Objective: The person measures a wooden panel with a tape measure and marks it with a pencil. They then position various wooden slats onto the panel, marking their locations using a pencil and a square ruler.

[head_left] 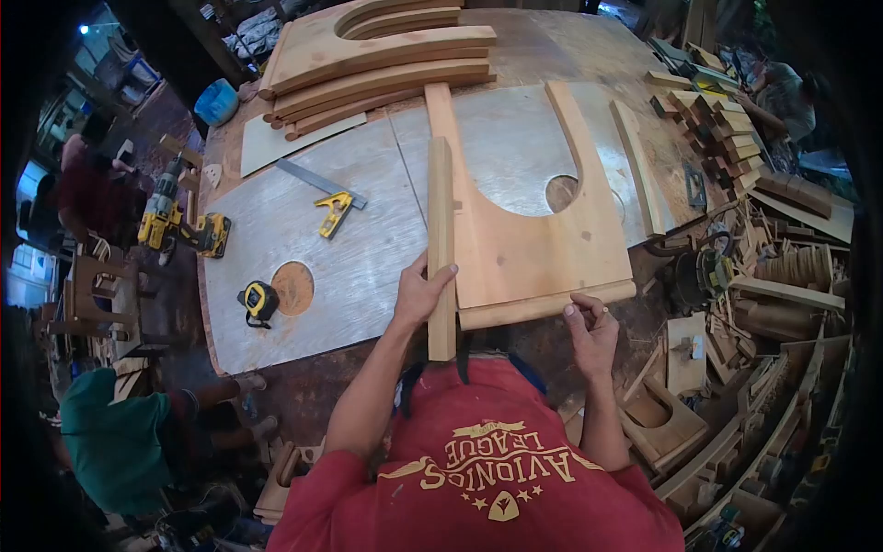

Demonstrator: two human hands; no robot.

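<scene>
My left hand is closed round a long, straight wood strip, its thumb on the top face. The strip lies along the left side of a U-shaped wooden panel, which has a deep rounded cutout facing away from me. Along the panel's near edge runs a rounded wood rail. My right hand is at the rail's right part, fingers curled and thumb close to the fingertips. Whatever small thing it may pinch is too small to make out.
A combination square and a tape measure lie left on the worktable. Yellow drills stand at its left edge. Stacked curved panels sit at the back, wood blocks at right. Other people are nearby.
</scene>
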